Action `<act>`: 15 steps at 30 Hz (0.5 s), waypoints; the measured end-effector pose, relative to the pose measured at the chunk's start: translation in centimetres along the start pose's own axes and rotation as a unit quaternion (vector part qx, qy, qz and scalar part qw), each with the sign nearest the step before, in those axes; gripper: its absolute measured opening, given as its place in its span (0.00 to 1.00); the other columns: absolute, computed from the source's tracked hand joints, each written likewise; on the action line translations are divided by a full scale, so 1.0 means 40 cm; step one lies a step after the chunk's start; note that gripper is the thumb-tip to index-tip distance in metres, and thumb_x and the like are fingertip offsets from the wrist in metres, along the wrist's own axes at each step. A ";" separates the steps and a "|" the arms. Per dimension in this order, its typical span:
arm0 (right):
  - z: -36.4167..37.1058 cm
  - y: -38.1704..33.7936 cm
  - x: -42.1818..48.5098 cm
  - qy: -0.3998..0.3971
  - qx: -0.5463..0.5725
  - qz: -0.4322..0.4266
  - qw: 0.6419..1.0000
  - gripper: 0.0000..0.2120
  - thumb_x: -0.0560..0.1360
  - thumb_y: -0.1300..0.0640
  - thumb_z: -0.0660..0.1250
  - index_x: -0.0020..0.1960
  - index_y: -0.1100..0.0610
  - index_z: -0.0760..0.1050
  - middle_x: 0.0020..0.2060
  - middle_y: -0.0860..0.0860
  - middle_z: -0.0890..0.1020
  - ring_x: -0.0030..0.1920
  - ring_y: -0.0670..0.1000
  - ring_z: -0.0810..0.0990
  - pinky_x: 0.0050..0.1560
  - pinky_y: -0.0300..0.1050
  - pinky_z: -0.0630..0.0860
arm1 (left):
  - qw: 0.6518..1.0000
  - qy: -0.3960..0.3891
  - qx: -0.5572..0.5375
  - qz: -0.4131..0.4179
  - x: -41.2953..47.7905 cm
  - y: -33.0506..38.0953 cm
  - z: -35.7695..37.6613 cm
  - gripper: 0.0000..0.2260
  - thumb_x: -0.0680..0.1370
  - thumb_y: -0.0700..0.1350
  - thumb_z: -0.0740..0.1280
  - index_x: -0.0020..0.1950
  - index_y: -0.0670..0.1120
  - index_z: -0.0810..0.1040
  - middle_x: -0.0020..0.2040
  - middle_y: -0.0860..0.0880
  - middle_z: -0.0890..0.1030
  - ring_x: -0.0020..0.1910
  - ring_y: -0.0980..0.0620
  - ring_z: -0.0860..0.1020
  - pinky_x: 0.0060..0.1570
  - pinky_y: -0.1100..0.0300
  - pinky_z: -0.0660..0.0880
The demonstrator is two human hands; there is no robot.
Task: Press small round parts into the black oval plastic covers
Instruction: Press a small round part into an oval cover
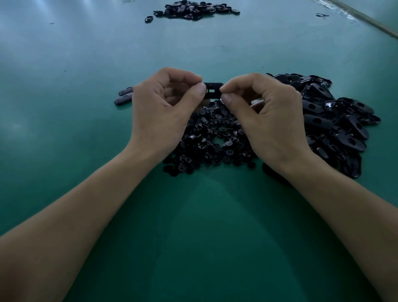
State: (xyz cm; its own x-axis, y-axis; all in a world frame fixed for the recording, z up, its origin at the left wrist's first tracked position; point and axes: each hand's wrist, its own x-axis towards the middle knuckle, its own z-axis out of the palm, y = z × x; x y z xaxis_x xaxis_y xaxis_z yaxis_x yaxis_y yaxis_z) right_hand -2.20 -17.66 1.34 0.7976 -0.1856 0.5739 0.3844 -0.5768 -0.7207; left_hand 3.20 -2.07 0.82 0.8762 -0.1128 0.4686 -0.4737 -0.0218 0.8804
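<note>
Green table, broad around black cover

Both ends of the black oval plastic cover are hidden by the left hand and right hand, which mask part of the heap of small round black parts; pieces in the far dark heap are too small to tell.

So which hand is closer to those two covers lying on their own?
Left. The left hand sits just beside the two loose covers; the right hand is farther off, past the held cover both hands pinch.
</note>
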 end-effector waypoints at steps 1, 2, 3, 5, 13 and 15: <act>0.002 -0.001 0.000 0.002 0.000 0.001 1.000 0.03 0.76 0.58 0.71 0.48 0.51 0.83 0.39 0.43 0.82 0.40 0.43 0.79 0.43 0.36 0.73 | 1.000 -0.004 -0.006 -0.004 -0.002 -0.001 0.001 0.05 0.75 0.39 0.73 0.47 0.49 0.81 0.38 0.51 0.85 0.40 0.48 0.86 0.43 0.58 0.82; 0.003 -0.001 0.000 0.003 0.002 0.003 1.000 0.04 0.76 0.58 0.71 0.49 0.51 0.83 0.39 0.43 0.82 0.40 0.42 0.79 0.43 0.35 0.73 | 1.000 -0.009 -0.011 -0.009 -0.003 -0.002 0.001 0.05 0.75 0.39 0.73 0.47 0.48 0.81 0.38 0.51 0.85 0.40 0.49 0.86 0.43 0.59 0.82; 0.004 0.000 0.001 0.003 0.003 0.006 1.000 0.05 0.76 0.59 0.71 0.50 0.52 0.84 0.39 0.41 0.82 0.40 0.41 0.79 0.44 0.34 0.74 | 1.000 -0.014 -0.013 -0.013 -0.004 -0.003 0.001 0.06 0.75 0.38 0.72 0.48 0.48 0.81 0.38 0.51 0.85 0.40 0.50 0.86 0.43 0.60 0.81; 0.004 0.000 0.004 -0.001 0.013 0.021 1.000 0.07 0.76 0.60 0.70 0.51 0.52 0.84 0.40 0.39 0.83 0.41 0.39 0.81 0.47 0.34 0.76 | 1.000 -0.023 -0.011 -0.016 -0.005 -0.004 0.000 0.07 0.75 0.38 0.72 0.49 0.48 0.81 0.38 0.52 0.85 0.40 0.51 0.86 0.43 0.62 0.81; 0.003 0.001 0.008 -0.019 0.050 0.059 0.997 0.06 0.74 0.61 0.73 0.46 0.51 0.81 0.38 0.43 0.84 0.39 0.42 0.83 0.44 0.38 0.79 | 0.999 -0.042 0.010 -0.011 -0.007 -0.003 0.001 0.08 0.74 0.39 0.72 0.48 0.52 0.82 0.41 0.54 0.85 0.40 0.56 0.85 0.45 0.63 0.80; 0.003 0.000 0.010 -0.019 0.050 0.061 0.997 0.06 0.74 0.61 0.74 0.45 0.50 0.81 0.37 0.43 0.84 0.39 0.42 0.83 0.44 0.38 0.79 | 0.998 -0.054 0.018 -0.004 -0.009 -0.001 0.002 0.09 0.74 0.38 0.72 0.48 0.52 0.82 0.39 0.56 0.85 0.39 0.58 0.84 0.45 0.65 0.79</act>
State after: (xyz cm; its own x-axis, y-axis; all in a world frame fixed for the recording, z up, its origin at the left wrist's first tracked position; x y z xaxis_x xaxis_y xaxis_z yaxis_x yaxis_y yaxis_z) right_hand -1.83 -17.65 1.50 0.8574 -0.2184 0.4660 0.3263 -0.4696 -0.8204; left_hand 2.89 -2.10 0.59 0.8663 -0.2191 0.4489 -0.4711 -0.0593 0.8801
